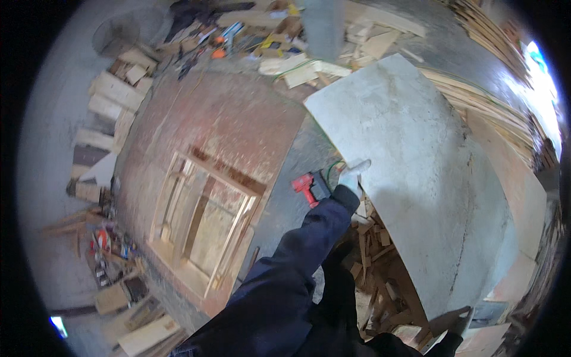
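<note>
Both hands gripped the big grey board, tilted over the scrap pile: left hand on its near edge, right hand apparently at the bottom corner. Risk: the board slipping or its swing clipping the wooden frame. Red drill lay underfoot, a trip hazard.

Both hands, left and right, are outstretched and gripping, arms spread.

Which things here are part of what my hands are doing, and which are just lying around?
In hand:
left hand gripping the left edge of the large grey board
right hand at its lower edge

Lying about:
red power drill
wooden frame on the reddish panel
offcut pile
</note>
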A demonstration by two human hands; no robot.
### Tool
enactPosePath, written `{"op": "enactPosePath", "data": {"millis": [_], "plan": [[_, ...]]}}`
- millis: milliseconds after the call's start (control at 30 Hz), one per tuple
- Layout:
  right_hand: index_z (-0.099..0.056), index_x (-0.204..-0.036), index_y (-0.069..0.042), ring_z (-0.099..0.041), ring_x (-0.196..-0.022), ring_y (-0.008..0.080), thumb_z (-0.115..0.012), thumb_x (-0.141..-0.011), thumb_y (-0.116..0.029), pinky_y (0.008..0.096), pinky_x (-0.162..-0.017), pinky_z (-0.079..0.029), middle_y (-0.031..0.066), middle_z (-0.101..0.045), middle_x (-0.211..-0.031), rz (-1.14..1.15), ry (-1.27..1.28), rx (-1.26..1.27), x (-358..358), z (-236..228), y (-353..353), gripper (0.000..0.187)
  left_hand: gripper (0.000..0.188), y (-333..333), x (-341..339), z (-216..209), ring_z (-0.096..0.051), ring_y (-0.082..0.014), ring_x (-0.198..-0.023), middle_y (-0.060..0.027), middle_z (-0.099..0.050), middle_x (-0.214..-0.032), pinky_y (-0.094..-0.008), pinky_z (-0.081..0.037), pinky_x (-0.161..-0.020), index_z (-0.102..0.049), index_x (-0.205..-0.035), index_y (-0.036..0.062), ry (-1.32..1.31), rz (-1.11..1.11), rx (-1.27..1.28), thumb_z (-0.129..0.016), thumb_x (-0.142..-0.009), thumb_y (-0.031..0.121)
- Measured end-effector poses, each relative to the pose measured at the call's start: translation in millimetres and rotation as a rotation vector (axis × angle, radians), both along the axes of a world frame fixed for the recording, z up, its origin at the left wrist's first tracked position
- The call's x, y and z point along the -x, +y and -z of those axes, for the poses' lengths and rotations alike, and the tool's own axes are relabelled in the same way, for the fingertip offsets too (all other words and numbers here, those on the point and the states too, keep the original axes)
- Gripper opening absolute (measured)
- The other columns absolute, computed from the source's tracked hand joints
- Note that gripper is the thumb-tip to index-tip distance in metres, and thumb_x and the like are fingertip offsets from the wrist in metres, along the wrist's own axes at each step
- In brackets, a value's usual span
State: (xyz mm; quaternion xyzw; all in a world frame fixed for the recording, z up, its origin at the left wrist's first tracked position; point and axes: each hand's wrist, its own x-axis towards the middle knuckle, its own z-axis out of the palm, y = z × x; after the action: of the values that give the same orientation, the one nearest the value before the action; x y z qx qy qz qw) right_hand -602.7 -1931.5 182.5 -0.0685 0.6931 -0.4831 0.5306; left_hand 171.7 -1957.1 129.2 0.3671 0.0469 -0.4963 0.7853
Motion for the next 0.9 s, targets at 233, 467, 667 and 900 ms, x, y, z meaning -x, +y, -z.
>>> {"op": "enactPosePath", "data": {"millis": [233,467,667,900], "plan": [[-0.046,-0.148,-0.006,-0.054,-0.127,0.0283,-0.057,-0.099,-0.047,0.0388,-0.109,-0.040,0.0139,-0.056,-0.143,-0.291,1.923,0.084,-175,-99,-50,0.065,0.033,200,48,-5,-0.063,-0.0244,-0.110,-0.0098,-0.069,-0.114,-0.0392,-0.047,-0.101,-0.067,-0.117,0.0005,0.318,-0.216,-0.407,-0.076,-0.088,0.012],[-0.052,-0.138,0.000,-0.058,-0.111,0.0259,-0.059,-0.100,-0.042,0.0389,-0.095,-0.045,0.0145,-0.062,-0.130,-0.908,1.210,0.100,-243,-139,-89,0.057,0.051,396,42,30,-0.058,-0.0304,-0.125,-0.0147,-0.062,-0.135,-0.0445,-0.046,-0.108,-0.054,-0.138,-0.0022,0.646,-0.427,-0.231,-0.072,-0.092,0.010],[-0.058,-0.129,0.005,-0.061,-0.098,0.0238,-0.061,-0.101,-0.037,0.0390,-0.083,-0.049,0.0149,-0.067,-0.119,-1.156,0.921,-0.030,-386,-82,-25,0.051,0.053,569,-19,42,-0.057,-0.0339,-0.126,-0.0174,-0.058,-0.137,-0.0478,-0.045,-0.110,-0.044,-0.145,0.0011,0.731,-0.632,-0.197,-0.065,-0.097,0.012],[-0.070,-0.105,0.012,-0.065,-0.077,0.0241,-0.067,-0.099,-0.034,0.0379,-0.069,-0.052,0.0146,-0.074,-0.096,-1.232,0.597,0.069,-622,43,114,0.046,0.045,729,-171,76,-0.060,-0.0390,-0.122,-0.0203,-0.063,-0.133,-0.0553,-0.047,-0.107,-0.056,-0.132,-0.0028,0.442,-0.896,-0.343,-0.070,-0.093,0.014]]}}
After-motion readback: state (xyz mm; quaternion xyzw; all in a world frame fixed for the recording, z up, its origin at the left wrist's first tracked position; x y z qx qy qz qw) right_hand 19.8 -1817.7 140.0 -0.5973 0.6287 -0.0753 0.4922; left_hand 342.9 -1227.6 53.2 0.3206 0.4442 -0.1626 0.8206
